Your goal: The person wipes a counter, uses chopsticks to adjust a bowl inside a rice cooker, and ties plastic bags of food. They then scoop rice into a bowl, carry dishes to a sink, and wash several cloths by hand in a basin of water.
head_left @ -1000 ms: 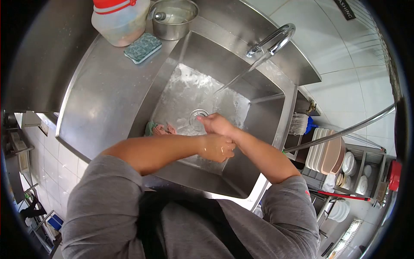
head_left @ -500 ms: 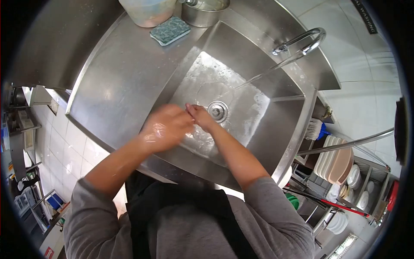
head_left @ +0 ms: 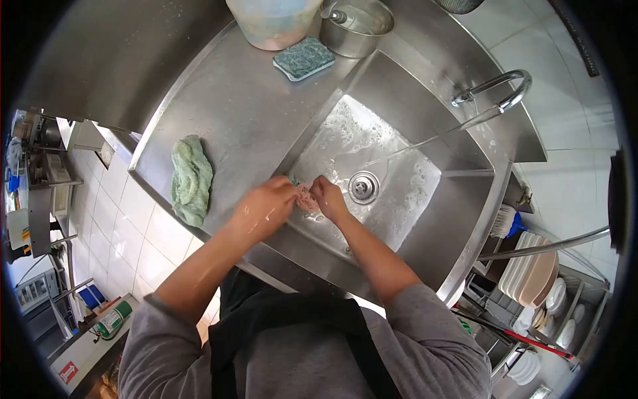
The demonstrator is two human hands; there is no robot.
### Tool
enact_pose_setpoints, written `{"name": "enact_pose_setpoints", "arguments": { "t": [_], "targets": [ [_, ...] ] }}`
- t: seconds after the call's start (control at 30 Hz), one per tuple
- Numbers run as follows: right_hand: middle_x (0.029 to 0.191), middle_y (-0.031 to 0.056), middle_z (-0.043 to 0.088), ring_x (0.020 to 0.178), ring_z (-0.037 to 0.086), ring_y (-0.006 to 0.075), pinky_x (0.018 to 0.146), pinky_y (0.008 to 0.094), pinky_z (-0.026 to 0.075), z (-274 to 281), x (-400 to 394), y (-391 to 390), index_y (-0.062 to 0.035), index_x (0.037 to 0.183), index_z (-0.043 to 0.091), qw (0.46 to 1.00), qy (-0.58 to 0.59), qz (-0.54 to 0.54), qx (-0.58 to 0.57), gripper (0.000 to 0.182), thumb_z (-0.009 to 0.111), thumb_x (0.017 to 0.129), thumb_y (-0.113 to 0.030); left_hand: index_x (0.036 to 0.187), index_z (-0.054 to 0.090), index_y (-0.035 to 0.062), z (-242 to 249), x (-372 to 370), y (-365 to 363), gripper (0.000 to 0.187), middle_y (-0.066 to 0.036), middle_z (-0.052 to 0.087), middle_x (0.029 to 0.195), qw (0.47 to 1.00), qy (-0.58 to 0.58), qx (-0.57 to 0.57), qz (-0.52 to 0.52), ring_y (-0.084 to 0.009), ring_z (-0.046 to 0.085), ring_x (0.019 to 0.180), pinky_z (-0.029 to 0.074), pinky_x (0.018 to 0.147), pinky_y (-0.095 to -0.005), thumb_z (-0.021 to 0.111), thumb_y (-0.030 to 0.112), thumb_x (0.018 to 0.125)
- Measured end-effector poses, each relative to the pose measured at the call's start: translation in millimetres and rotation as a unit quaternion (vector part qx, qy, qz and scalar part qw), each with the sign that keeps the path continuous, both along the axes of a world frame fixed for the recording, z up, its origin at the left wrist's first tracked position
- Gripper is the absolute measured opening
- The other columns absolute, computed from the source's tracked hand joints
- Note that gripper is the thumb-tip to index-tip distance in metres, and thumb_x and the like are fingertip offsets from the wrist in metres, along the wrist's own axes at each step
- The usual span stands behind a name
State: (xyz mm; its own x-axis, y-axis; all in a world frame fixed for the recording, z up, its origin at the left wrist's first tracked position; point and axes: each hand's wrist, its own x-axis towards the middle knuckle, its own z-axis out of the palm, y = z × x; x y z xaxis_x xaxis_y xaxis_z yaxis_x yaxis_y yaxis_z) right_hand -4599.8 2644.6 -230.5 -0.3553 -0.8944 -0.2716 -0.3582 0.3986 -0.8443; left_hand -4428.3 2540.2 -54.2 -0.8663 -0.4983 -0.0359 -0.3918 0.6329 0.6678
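Note:
My left hand (head_left: 266, 207) is over the near left edge of the sink basin (head_left: 458, 219), its wet fingers closed on a small, crumpled pinkish piece (head_left: 307, 199). Its exact kind I cannot make out. From the other side my right hand (head_left: 328, 199) meets the same piece with bent, closed fingers. A sliver of green shows by the left fingertips. Beyond the hands is the round drain (head_left: 363, 188). Water runs from the curved faucet (head_left: 517, 93) into the basin, where suds lie on the floor. A wrung green cloth (head_left: 191, 181) lies on the counter to the left.
A green scouring sponge (head_left: 304, 60) lies on the steel counter (head_left: 246, 113), near a plastic tub (head_left: 274, 23) and a metal pot (head_left: 357, 30). To the right are a brush (head_left: 505, 221) and racks with stacked plates (head_left: 528, 269).
The view has shifted, so the sink appears lower and further right. The green cloth now lies where bare counter showed. The pinkish piece has come into view between my hands.

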Motion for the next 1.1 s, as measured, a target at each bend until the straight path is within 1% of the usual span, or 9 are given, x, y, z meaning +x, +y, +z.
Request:
{"name": "enact_pose_setpoints", "arguments": {
  "t": [0.13, 0.2, 0.3, 0.4, 0.5, 0.77, 0.83, 1.03, 1.1],
  "targets": [
    [0.109, 0.0205, 0.063, 0.105, 0.059, 0.0317, 0.092, 0.0451, 0.042, -45, 18, 9, -0.0078, 0.111, 0.061, 0.972, 0.119, 0.186, 0.079, 0.033, 0.058, 0.087, -0.03, 0.092, 0.066, 0.0075, -60, -41, 1, 0.015, -0.014, 0.065, 0.101, 0.983, -0.166, 0.018, -0.078, -0.0359, 0.062, 0.089, 0.05, 0.076, -0.0459, 0.056, 0.017, 0.086],
    [0.121, 0.0038, 0.062, 0.122, 0.05, 0.0252, 0.115, 0.0516, 0.012, -176, 60, 25, -0.0188, 0.125, 0.058, 0.932, 0.344, 0.072, -0.09, 0.046, 0.057, 0.084, -0.04, 0.097, 0.067, 0.0093, -54, -63, 1, 0.019, -0.014, 0.064, 0.107, 0.953, -0.294, 0.035, -0.068, -0.0346, 0.062, 0.095, 0.05, 0.081, -0.0452, 0.054, 0.018, 0.087],
    [0.129, 0.0008, 0.058, 0.124, 0.049, 0.0257, 0.114, 0.0506, 0.015, -146, 54, 24, -0.02, 0.129, 0.056, 0.95, 0.304, 0.066, -0.018, 0.049, 0.056, 0.085, -0.041, 0.105, 0.066, 0.0105, -74, -55, 20, 0.023, -0.014, 0.063, 0.113, 0.948, -0.308, 0.035, -0.076, -0.0333, 0.06, 0.104, 0.049, 0.088, -0.0431, 0.058, 0.018, 0.085],
    [0.115, 0.0158, 0.064, 0.11, 0.061, 0.0268, 0.083, 0.0422, 0.05, -117, 45, 29, -0.0087, 0.119, 0.055, 0.953, 0.294, 0.062, 0.039, 0.033, 0.058, 0.087, -0.014, 0.112, 0.063, 0.0111, -98, -47, 9, 0.031, -0.014, 0.061, 0.118, 0.946, -0.282, 0.053, -0.154, -0.0327, 0.059, 0.109, 0.048, 0.091, -0.042, 0.062, 0.018, 0.082],
    [0.092, 0.0129, 0.067, 0.088, 0.065, 0.0255, 0.073, 0.0393, 0.049, -36, 2, 33, -0.0051, 0.106, 0.054, 0.992, 0.013, 0.122, -0.024, 0.017, 0.054, 0.089, -0.009, 0.115, 0.061, 0.0103, -131, -38, 8, 0.037, -0.014, 0.06, 0.118, 0.967, -0.191, 0.056, -0.157, -0.0326, 0.058, 0.109, 0.047, 0.092, -0.0412, 0.066, 0.018, 0.079],
    [0.098, 0.0031, 0.055, 0.085, 0.052, 0.0136, 0.075, 0.0288, 0.045, 112, -60, 56, -0.0074, 0.094, 0.044, 0.985, -0.123, 0.009, -0.117, 0.006, 0.049, 0.093, -0.007, 0.103, 0.064, 0.0038, -52, -79, 5, 0.035, -0.018, 0.063, 0.1, 0.989, 0.008, 0.132, -0.071, -0.0335, 0.062, 0.094, 0.048, 0.082, -0.0404, 0.073, 0.022, 0.074],
    [0.1, 0.0018, 0.052, 0.089, 0.05, 0.0125, 0.074, 0.0285, 0.045, 144, -65, 53, -0.0114, 0.095, 0.041, 0.894, -0.413, -0.151, -0.083, 0.007, 0.044, 0.095, -0.005, 0.102, 0.064, 0.0032, -38, -84, 2, 0.036, -0.018, 0.063, 0.093, 0.997, 0.027, 0.068, -0.026, -0.0343, 0.062, 0.086, 0.049, 0.075, -0.0416, 0.074, 0.022, 0.074],
    [0.07, 0.0002, 0.045, 0.06, 0.034, 0.006, 0.051, 0.0236, 0.028, 144, -77, 49, -0.0132, 0.093, 0.037, 0.85, -0.457, -0.17, -0.198, 0.012, 0.04, 0.094, -0.001, 0.111, 0.064, 0.0069, -22, -96, -16, 0.03, -0.016, 0.066, 0.108, 0.961, 0.016, 0.268, 0.072, -0.0225, 0.066, 0.093, 0.05, 0.082, -0.0299, 0.067, 0.008, 0.081],
    [0.067, 0.0015, 0.045, 0.058, 0.035, 0.007, 0.052, 0.023, 0.028, 145, -95, 50, -0.0128, 0.092, 0.036, 0.929, -0.287, -0.161, -0.168, 0.013, 0.04, 0.094, -0.001, 0.117, 0.063, 0.0074, -16, -101, -19, 0.033, -0.015, 0.066, 0.107, 0.916, 0.173, 0.362, 0.023, -0.0184, 0.064, 0.095, 0.049, 0.084, -0.029, 0.055, -0.002, 0.086]
  ]
}}
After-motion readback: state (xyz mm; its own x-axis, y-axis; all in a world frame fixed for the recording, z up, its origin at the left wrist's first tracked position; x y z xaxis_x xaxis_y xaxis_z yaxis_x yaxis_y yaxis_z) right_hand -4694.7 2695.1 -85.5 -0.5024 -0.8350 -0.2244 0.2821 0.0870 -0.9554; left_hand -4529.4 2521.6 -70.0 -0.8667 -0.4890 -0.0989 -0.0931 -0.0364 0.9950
